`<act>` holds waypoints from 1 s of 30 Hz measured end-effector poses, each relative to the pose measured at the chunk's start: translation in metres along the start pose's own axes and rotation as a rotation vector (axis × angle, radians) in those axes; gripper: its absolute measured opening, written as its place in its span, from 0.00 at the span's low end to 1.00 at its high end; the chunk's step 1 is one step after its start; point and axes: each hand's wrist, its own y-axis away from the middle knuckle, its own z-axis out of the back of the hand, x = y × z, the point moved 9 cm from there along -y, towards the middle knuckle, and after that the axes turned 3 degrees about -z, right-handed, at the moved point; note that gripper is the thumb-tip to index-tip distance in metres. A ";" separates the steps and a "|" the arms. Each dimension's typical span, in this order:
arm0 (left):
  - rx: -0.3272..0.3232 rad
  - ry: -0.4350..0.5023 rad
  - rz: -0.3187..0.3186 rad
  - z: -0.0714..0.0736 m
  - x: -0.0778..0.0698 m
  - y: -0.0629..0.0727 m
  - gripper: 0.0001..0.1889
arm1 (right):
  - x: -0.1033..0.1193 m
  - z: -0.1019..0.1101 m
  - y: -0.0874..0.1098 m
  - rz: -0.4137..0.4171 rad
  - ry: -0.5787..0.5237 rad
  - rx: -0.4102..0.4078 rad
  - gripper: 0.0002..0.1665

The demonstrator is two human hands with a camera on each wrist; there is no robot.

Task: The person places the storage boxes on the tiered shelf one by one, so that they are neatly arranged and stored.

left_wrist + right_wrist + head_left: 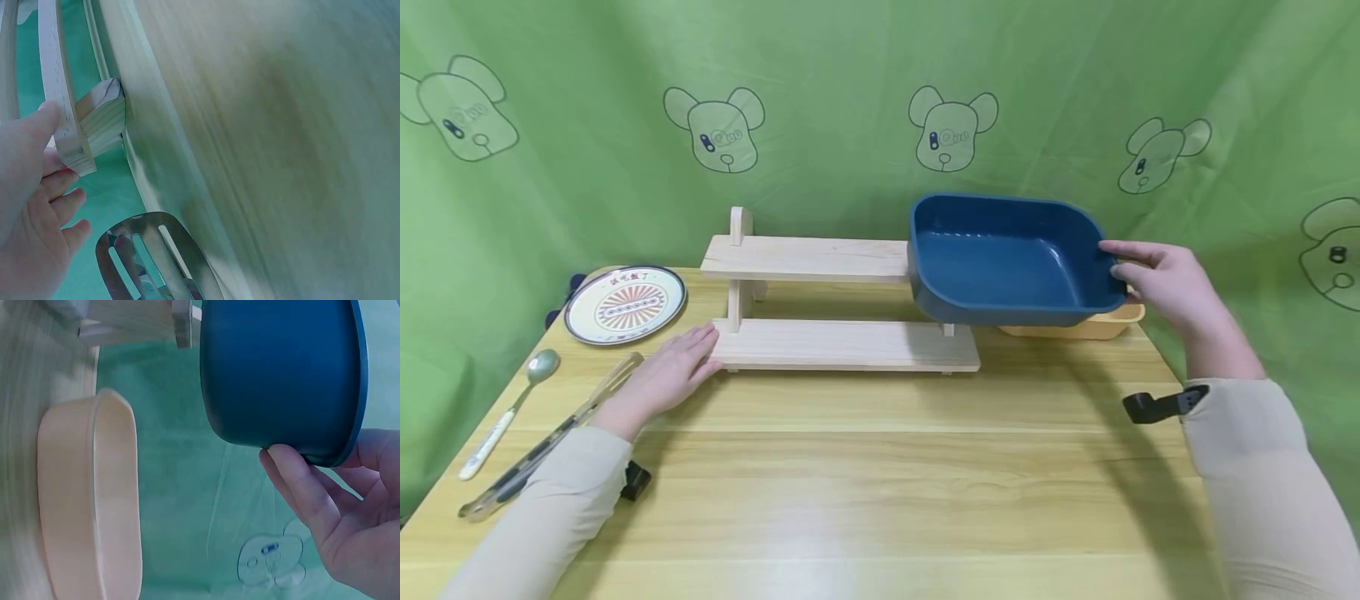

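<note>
My right hand (pixel 1165 283) grips the right end of a blue plastic basin (pixel 1007 271), thumb and fingers pinching its wall. Open side up, the basin overlaps the right part of a two-tier wooden shelf (pixel 842 343) and hides the end of its upper board. At the shelf's left side, my left hand (pixel 670 371) holds the end of the lower board, thumb on one side and index finger on the other in the left wrist view. Close by that hand lies a slotted metal utensil (pixel 153 250). A peach-coloured tub (pixel 69 494) stands on the table below the basin.
On the wooden table (pixel 865 492), a patterned plate (pixel 625 305) lies at the back left. A spoon (pixel 512 412) with a white handle is near the left edge. Green cloth (pixel 835 50) printed with bear outlines hangs behind the table and along its sides.
</note>
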 end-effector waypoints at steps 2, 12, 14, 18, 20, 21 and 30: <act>0.000 0.000 -0.002 0.000 0.000 0.000 0.29 | 0.007 -0.005 -0.004 0.002 -0.002 0.004 0.28; 0.001 0.000 -0.006 0.001 -0.002 0.000 0.29 | 0.039 -0.032 -0.025 0.011 -0.133 0.028 0.26; 0.001 -0.001 -0.006 0.002 -0.002 0.000 0.29 | 0.046 -0.037 -0.029 0.017 -0.151 0.028 0.26; -0.003 0.001 -0.009 0.002 -0.002 0.000 0.29 | 0.061 -0.048 -0.037 0.024 -0.185 0.038 0.26; -0.005 0.002 -0.010 0.002 -0.002 0.000 0.29 | 0.068 -0.054 -0.040 0.024 -0.196 0.039 0.26; -0.006 0.002 -0.011 0.002 -0.002 0.000 0.29 | 0.071 -0.057 -0.042 0.022 -0.201 0.042 0.26; -0.009 0.003 -0.018 0.002 -0.003 -0.001 0.29 | 0.097 -0.088 -0.059 0.010 -0.173 0.067 0.27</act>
